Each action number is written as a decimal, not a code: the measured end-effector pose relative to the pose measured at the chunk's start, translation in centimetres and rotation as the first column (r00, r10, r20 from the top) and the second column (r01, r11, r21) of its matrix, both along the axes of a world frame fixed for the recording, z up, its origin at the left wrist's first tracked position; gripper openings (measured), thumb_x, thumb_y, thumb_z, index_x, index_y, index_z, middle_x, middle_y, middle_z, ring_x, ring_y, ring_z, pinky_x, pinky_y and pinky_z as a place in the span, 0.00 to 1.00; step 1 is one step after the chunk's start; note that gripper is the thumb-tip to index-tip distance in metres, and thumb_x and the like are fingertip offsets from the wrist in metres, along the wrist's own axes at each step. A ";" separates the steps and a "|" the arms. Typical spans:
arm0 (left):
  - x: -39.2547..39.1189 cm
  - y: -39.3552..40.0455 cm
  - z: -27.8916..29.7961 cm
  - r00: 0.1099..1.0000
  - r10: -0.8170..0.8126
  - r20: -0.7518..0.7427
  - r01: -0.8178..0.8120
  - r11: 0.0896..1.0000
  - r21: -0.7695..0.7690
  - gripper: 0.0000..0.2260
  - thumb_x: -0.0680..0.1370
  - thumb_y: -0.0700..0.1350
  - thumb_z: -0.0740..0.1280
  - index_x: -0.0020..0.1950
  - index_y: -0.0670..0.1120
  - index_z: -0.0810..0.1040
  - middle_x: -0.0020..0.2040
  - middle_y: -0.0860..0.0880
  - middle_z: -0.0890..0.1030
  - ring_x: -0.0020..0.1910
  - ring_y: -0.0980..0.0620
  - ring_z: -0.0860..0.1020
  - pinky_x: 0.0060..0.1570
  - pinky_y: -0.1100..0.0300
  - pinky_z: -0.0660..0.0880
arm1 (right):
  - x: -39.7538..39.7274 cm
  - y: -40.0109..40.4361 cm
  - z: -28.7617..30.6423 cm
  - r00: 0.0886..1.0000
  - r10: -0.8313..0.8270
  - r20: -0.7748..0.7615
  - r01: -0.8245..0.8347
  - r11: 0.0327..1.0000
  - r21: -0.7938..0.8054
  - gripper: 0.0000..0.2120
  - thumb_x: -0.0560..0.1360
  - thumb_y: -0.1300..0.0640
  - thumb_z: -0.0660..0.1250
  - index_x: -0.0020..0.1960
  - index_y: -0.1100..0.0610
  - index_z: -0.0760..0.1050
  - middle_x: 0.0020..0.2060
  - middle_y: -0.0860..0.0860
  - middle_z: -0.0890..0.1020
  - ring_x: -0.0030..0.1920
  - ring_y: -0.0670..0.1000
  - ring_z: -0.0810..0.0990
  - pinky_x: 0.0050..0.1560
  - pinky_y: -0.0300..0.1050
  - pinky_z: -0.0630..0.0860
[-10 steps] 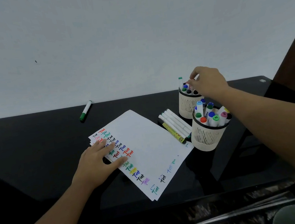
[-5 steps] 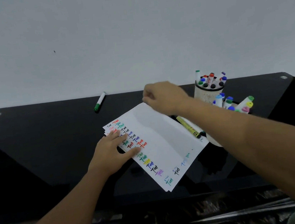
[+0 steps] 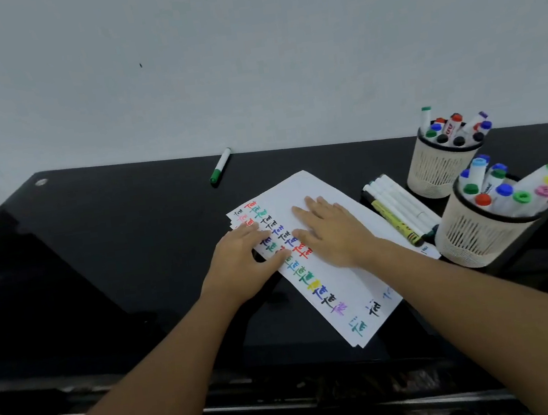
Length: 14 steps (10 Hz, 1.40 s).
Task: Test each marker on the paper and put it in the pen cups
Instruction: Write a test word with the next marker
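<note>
A white paper (image 3: 355, 287) covered with coloured test marks lies slanted on the black table (image 3: 117, 261). My left hand (image 3: 245, 262) rests flat on its left edge. My right hand (image 3: 334, 231) lies flat on the sheet beside it, fingers straight and holding nothing. Two cream mesh pen cups stand at the right: the far cup (image 3: 436, 166) and the near cup (image 3: 476, 237), both full of capped markers. Several white markers and a yellow one (image 3: 397, 213) lie between paper and cups. A green-capped marker (image 3: 221, 170) lies alone near the wall.
A pale wall (image 3: 247, 55) rises right behind the table. The table's front edge (image 3: 286, 378) runs across the bottom, with patterned floor below. Bare black tabletop spreads to the left of the paper.
My right hand left the far cup, swept left across the table and came down flat on the paper. My left hand stayed on the sheet. The view shifted left.
</note>
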<state>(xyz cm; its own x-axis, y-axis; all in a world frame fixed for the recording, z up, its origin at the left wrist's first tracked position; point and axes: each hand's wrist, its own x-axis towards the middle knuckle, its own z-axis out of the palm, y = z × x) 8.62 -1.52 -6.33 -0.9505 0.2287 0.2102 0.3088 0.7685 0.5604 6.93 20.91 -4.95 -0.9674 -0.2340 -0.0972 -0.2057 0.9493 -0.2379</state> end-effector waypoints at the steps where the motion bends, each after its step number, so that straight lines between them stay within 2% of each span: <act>1: -0.1 -0.2 0.3 0.999 0.002 0.037 -0.004 0.999 0.039 0.25 0.74 0.63 0.73 0.67 0.53 0.81 0.72 0.55 0.75 0.72 0.58 0.68 0.71 0.61 0.62 | 0.2 0.1 -0.7 0.999 -0.006 -0.047 0.007 1.000 0.007 0.31 0.85 0.37 0.44 0.85 0.46 0.45 0.84 0.50 0.45 0.84 0.51 0.42 0.82 0.51 0.42; 2: -1.2 -0.6 1.1 0.993 0.058 0.100 -0.076 0.980 0.184 0.18 0.76 0.56 0.74 0.64 0.53 0.82 0.61 0.57 0.80 0.60 0.62 0.75 0.61 0.66 0.72 | -0.1 0.2 -0.8 0.998 0.005 -0.065 -0.005 1.000 0.006 0.32 0.85 0.36 0.43 0.85 0.46 0.45 0.84 0.50 0.45 0.84 0.51 0.42 0.82 0.51 0.42; 3: -4.3 -0.8 2.3 0.980 0.188 0.058 -0.197 0.959 0.206 0.11 0.78 0.52 0.72 0.60 0.53 0.82 0.53 0.55 0.81 0.51 0.58 0.79 0.50 0.65 0.76 | -0.1 0.2 -1.1 0.998 0.010 -0.060 -0.009 1.000 0.006 0.32 0.84 0.35 0.43 0.85 0.45 0.45 0.84 0.50 0.45 0.84 0.51 0.42 0.82 0.51 0.42; 4: -9.3 -1.1 2.9 0.945 0.325 -0.019 -0.321 0.940 0.118 0.16 0.78 0.52 0.72 0.64 0.50 0.80 0.55 0.49 0.78 0.55 0.50 0.77 0.56 0.53 0.76 | 0.0 0.2 -1.2 0.998 0.005 -0.068 -0.004 1.000 0.004 0.32 0.84 0.35 0.43 0.85 0.45 0.45 0.84 0.49 0.45 0.83 0.51 0.41 0.82 0.51 0.42; 5: -13.5 -1.9 3.3 0.897 0.442 -0.018 -0.442 0.897 0.005 0.22 0.79 0.55 0.71 0.68 0.46 0.74 0.62 0.43 0.74 0.62 0.43 0.73 0.60 0.48 0.74 | 0.1 0.0 -1.2 0.997 0.004 -0.074 -0.004 1.000 -0.004 0.31 0.84 0.35 0.43 0.85 0.44 0.45 0.84 0.49 0.45 0.83 0.50 0.41 0.82 0.50 0.42; 6: -16.4 -2.3 3.1 0.858 0.513 0.038 -0.508 0.857 -0.086 0.26 0.80 0.57 0.68 0.70 0.42 0.70 0.66 0.39 0.71 0.66 0.39 0.69 0.61 0.45 0.71 | 0.1 -0.1 -1.1 0.997 -0.002 -0.081 0.001 1.000 -0.013 0.32 0.84 0.35 0.43 0.85 0.45 0.46 0.84 0.49 0.45 0.83 0.50 0.42 0.83 0.50 0.42; 7: -18.0 -2.2 2.3 0.837 0.543 0.075 -0.531 0.837 -0.132 0.25 0.80 0.61 0.66 0.69 0.45 0.73 0.65 0.40 0.71 0.65 0.39 0.69 0.60 0.44 0.71 | 0.0 -0.1 -1.2 0.996 -0.003 -0.086 0.003 1.000 -0.004 0.32 0.84 0.35 0.43 0.85 0.45 0.45 0.84 0.49 0.45 0.83 0.50 0.41 0.83 0.50 0.42; 8: -18.8 -1.9 1.9 0.842 0.538 0.050 -0.528 0.839 -0.135 0.18 0.80 0.59 0.67 0.65 0.51 0.78 0.64 0.42 0.72 0.64 0.40 0.70 0.59 0.44 0.70 | -0.2 -0.1 -1.4 0.996 -0.003 -0.085 0.003 1.000 -0.003 0.32 0.84 0.34 0.43 0.85 0.45 0.45 0.84 0.49 0.45 0.83 0.50 0.41 0.82 0.50 0.41; 9: -19.1 -2.0 1.7 0.847 0.531 0.027 -0.528 0.846 -0.076 0.11 0.81 0.52 0.67 0.61 0.52 0.80 0.61 0.43 0.75 0.62 0.41 0.73 0.58 0.44 0.73 | -0.3 0.0 -1.5 0.995 -0.003 -0.095 0.003 1.000 -0.004 0.32 0.84 0.34 0.43 0.85 0.45 0.46 0.84 0.49 0.46 0.83 0.50 0.42 0.82 0.50 0.41; 10: -18.1 -2.3 1.3 0.873 0.487 -0.018 -0.487 0.873 0.041 0.08 0.81 0.50 0.67 0.58 0.51 0.82 0.55 0.45 0.80 0.53 0.45 0.77 0.49 0.49 0.76 | -0.2 0.1 -1.6 0.995 0.001 -0.100 -0.002 1.000 -0.013 0.32 0.84 0.35 0.44 0.85 0.45 0.47 0.84 0.49 0.48 0.84 0.51 0.43 0.83 0.51 0.43; 11: -14.4 -1.8 2.0 0.919 0.379 -0.107 -0.370 0.924 0.095 0.10 0.82 0.48 0.67 0.62 0.49 0.81 0.49 0.49 0.77 0.43 0.52 0.76 0.38 0.61 0.70 | -0.1 0.1 -1.5 0.988 -0.029 -0.151 0.018 0.997 -0.077 0.32 0.84 0.36 0.50 0.84 0.48 0.53 0.83 0.51 0.56 0.82 0.53 0.52 0.82 0.52 0.51; 12: -9.2 -1.5 2.4 0.959 0.221 -0.175 -0.212 0.975 0.069 0.10 0.83 0.49 0.66 0.62 0.51 0.81 0.49 0.52 0.77 0.43 0.55 0.74 0.39 0.65 0.68 | 0.6 0.0 -1.4 0.939 -0.066 -0.337 0.017 0.989 -0.149 0.29 0.83 0.40 0.59 0.79 0.51 0.63 0.74 0.53 0.67 0.74 0.54 0.64 0.75 0.54 0.64; 13: -4.7 -1.6 1.7 0.982 0.086 -0.167 -0.084 0.996 0.021 0.10 0.83 0.52 0.65 0.62 0.53 0.81 0.52 0.55 0.78 0.51 0.55 0.74 0.50 0.59 0.73 | 1.3 -0.2 -1.5 0.793 -0.035 -0.608 -0.016 0.997 -0.079 0.25 0.81 0.43 0.63 0.73 0.54 0.71 0.66 0.56 0.72 0.66 0.58 0.69 0.72 0.55 0.66; 14: -1.3 -0.9 1.2 0.984 -0.007 -0.177 0.008 1.000 0.006 0.12 0.83 0.52 0.65 0.64 0.52 0.81 0.56 0.55 0.79 0.54 0.55 0.74 0.55 0.58 0.73 | 1.8 -0.4 -1.4 0.718 0.022 -0.695 -0.047 0.999 -0.017 0.24 0.81 0.43 0.65 0.73 0.54 0.73 0.67 0.57 0.72 0.68 0.59 0.70 0.78 0.62 0.58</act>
<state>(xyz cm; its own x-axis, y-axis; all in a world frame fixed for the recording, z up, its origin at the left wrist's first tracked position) 7.30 -2.43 -5.10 -0.8966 0.2337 0.3762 0.4092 0.7619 0.5020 8.77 20.55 -6.30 -0.7513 -0.2593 0.6069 -0.3575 0.9329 -0.0439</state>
